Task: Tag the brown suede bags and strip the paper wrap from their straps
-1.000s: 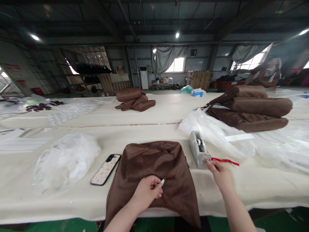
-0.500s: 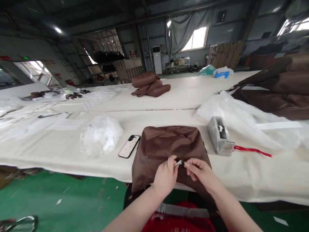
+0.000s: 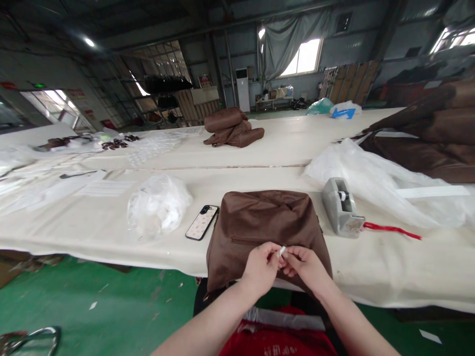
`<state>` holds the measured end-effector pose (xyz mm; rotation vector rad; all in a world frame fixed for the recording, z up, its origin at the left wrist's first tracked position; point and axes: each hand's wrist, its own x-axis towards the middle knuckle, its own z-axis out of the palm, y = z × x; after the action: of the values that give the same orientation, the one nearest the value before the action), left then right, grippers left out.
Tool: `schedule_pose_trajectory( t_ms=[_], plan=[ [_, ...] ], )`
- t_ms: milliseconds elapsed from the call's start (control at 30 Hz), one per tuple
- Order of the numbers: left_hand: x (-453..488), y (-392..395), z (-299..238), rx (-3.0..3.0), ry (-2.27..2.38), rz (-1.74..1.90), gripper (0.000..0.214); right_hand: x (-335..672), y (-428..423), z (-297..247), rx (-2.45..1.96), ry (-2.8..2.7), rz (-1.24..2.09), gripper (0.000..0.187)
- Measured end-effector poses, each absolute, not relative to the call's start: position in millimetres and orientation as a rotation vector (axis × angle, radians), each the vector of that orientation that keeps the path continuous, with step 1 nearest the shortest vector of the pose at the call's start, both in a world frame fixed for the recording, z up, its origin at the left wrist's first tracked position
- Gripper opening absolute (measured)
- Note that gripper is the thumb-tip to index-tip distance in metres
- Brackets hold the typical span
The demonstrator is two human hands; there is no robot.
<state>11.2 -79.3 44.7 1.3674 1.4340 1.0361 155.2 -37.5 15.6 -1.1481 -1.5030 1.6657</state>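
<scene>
A brown bag [image 3: 269, 215] lies at the front edge of the table, a zipper line across its face. Over that zipper, a small white strip [image 3: 282, 250] shows between my fingertips, wrapped about something too small to make out, perhaps the zipper pull. My left hand [image 3: 261, 267] pinches the strip from the left. From the other side, my right hand [image 3: 305, 266] has its thumb and fingers closed on the strip's lower end. The fingertips of both hands touch or nearly touch.
A phone [image 3: 202, 222] lies left of the bag, and a bundled clear plastic bag [image 3: 159, 205] farther left. To the right stands a grey tape dispenser [image 3: 341, 207] with a red cord [image 3: 393, 229]. Behind are plastic sheeting [image 3: 371, 183] and more brown bags [image 3: 232, 129].
My hands have come together. The white strip, earlier sticking out from my left fingers beside a small metal piece, now sits between both hands' fingertips.
</scene>
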Motion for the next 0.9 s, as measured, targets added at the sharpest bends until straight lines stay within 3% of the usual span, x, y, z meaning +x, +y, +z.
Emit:
schedule_pose_trajectory(
  t_ms=[167, 333, 500, 600, 700, 900],
  plan=[
    [17, -92, 45, 1.636, 1.577, 1.207, 0.022, 150, -33, 15, -1.275, -1.474, 1.519, 0.031],
    [16, -95, 39, 1.820, 1.620, 1.291, 0.025, 147, -37, 26, -0.959, -0.992, 1.882, 0.031],
    [16, -95, 31, 1.638, 1.688, 1.341, 0.025, 141, -49, 27, -0.878, -0.779, 1.940, 0.033],
    [13, -93, 35, 1.607, 1.749, 1.186, 0.013, 142, -52, 22, -0.859, -0.783, 1.969, 0.032],
    [11, -92, 45, 1.751, 1.748, 1.043, 0.022, 143, -50, 20, -0.850, -0.870, 1.977, 0.034],
    [12, -99, 56, 2.104, 1.747, 1.094, 0.030, 144, -50, 25, -0.939, -1.007, 1.890, 0.042]
  ],
)
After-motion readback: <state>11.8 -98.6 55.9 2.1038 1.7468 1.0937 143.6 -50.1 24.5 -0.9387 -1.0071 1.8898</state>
